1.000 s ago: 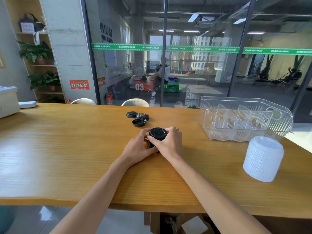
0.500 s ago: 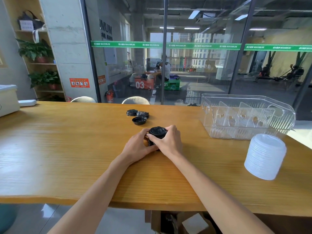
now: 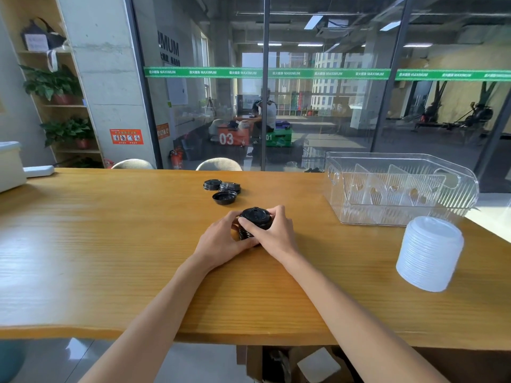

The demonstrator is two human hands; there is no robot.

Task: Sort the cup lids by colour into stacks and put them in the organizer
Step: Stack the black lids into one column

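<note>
Head view, sole camera. Black lid stack (image 3: pixel 255 223) stands upright on the wooden table (image 3: pixel 110 244), near its middle. Left hand (image 3: pixel 224 239) grips the stack's left side, fingers curled round it. Right hand (image 3: pixel 272 233) grips the right side, fingers wrapped over the far edge and thumb across the near face. Both hands touch the stack and each other at the thumbs.

Beyond the stack, apart from it, lie three loose black lids (image 3: pixel 223 189) in a close cluster; the nearest one lies upside down.

Clear organizer (image 3: pixel 401 189) stands at the table's far right, its dividers visible, no lids seen inside. White lid stack (image 3: pixel 430 252) stands nearer the front edge, just in front of the organizer's right end, well apart from both hands.
</note>
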